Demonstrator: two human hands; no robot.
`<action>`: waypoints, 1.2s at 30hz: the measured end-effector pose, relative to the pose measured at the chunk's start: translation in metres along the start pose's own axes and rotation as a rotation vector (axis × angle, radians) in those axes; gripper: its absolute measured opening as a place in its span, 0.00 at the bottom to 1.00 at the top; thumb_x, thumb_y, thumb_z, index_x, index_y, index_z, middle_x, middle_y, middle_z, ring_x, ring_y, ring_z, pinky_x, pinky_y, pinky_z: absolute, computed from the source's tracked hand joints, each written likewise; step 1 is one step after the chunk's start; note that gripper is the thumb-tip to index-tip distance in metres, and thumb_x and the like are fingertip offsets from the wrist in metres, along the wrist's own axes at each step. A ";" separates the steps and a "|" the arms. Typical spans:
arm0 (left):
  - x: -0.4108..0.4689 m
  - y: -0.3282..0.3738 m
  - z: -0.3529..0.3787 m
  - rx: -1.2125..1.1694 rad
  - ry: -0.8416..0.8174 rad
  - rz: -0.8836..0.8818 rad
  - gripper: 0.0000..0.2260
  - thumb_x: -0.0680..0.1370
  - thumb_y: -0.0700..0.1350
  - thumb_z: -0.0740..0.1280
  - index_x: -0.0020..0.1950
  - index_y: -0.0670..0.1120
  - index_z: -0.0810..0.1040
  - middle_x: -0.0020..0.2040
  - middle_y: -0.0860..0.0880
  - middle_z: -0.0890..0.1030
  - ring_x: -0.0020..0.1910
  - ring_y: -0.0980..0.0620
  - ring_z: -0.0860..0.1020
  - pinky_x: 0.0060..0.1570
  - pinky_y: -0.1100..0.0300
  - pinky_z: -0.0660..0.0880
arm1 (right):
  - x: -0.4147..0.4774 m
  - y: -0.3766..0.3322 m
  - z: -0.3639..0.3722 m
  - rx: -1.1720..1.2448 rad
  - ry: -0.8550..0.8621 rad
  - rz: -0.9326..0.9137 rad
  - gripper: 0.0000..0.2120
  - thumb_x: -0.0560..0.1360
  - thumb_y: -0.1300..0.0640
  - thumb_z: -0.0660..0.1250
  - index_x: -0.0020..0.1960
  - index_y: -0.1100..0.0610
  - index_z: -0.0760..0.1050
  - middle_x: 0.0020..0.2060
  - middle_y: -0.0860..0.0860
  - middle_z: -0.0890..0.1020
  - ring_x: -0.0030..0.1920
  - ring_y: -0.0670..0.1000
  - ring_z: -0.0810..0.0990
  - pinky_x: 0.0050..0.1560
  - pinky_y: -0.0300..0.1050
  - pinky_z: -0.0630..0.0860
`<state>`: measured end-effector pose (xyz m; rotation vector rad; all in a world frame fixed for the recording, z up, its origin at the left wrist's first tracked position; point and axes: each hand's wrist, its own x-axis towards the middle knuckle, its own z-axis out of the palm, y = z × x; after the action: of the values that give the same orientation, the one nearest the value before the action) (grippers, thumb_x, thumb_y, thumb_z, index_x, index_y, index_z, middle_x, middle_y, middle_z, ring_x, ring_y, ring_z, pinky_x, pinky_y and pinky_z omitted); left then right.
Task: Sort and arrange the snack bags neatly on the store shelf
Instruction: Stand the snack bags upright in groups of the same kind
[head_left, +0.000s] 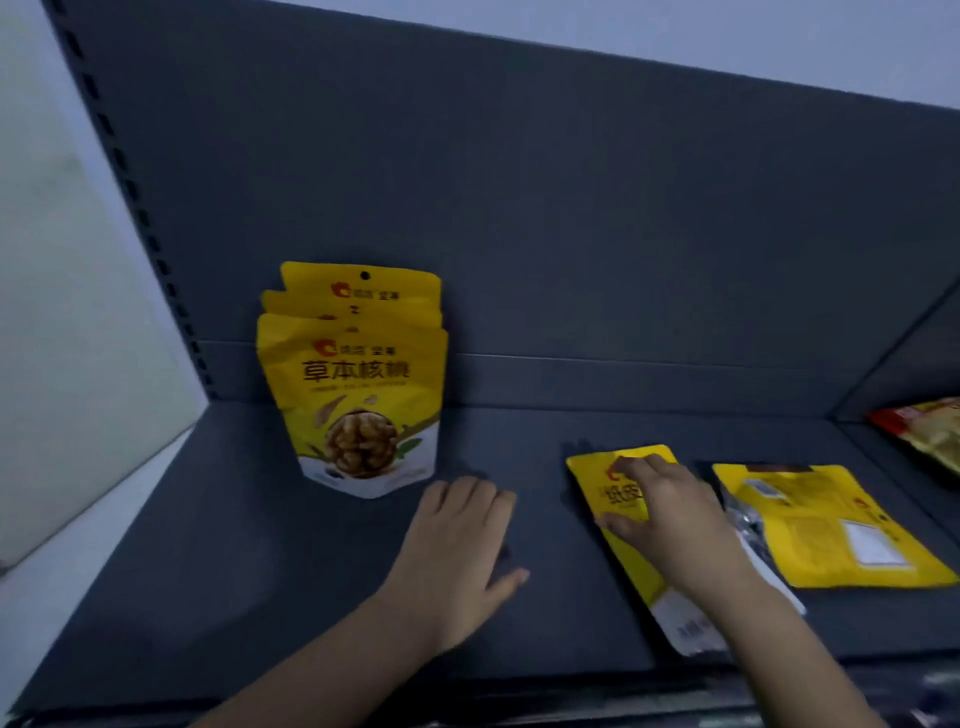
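- Right grip (670, 514): curled onto a flat yellow bag (589, 475), thumb at its left edge, fingers over the top.
- That bag lies front right on the shelf (234, 571).
- Left grip (457, 540): flat, fingers straight, on the bare shelf, holding nothing.
- Handling (judged): light, soft, slick film; pinch the sealed top edge.
- Count: upright bags (358, 395) at least three; flat yellow two, incl. second bag (826, 530); red-edged bag (924, 431) one.

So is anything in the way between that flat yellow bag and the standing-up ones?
Only the left hand, lying flat on the shelf between the flat yellow bag under the right hand and the standing bags. Nothing else shows there.
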<state>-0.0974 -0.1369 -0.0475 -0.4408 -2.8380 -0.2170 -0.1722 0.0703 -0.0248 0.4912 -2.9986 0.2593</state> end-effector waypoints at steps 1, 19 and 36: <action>0.007 0.015 0.006 0.022 -0.110 0.014 0.28 0.77 0.62 0.56 0.70 0.44 0.65 0.63 0.48 0.70 0.63 0.46 0.68 0.63 0.54 0.60 | -0.010 0.020 -0.007 -0.074 -0.022 0.049 0.27 0.71 0.44 0.69 0.67 0.52 0.69 0.61 0.51 0.75 0.63 0.55 0.72 0.59 0.48 0.69; 0.053 0.126 0.046 -1.201 -0.431 -0.351 0.20 0.68 0.51 0.72 0.59 0.58 0.75 0.55 0.61 0.80 0.56 0.60 0.76 0.53 0.63 0.72 | -0.069 0.117 -0.004 0.801 -0.447 0.481 0.21 0.70 0.42 0.70 0.53 0.53 0.68 0.45 0.51 0.74 0.41 0.46 0.72 0.41 0.37 0.67; -0.032 0.013 -0.015 -1.063 0.310 -0.401 0.22 0.77 0.44 0.65 0.68 0.56 0.64 0.60 0.67 0.76 0.61 0.64 0.75 0.56 0.66 0.73 | -0.016 -0.031 0.035 1.167 -0.239 0.020 0.32 0.58 0.49 0.81 0.55 0.52 0.68 0.51 0.54 0.80 0.53 0.52 0.79 0.51 0.53 0.78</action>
<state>-0.0602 -0.1366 -0.0406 0.0120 -2.2400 -1.7100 -0.1490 0.0403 -0.0560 0.5569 -2.7161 2.0808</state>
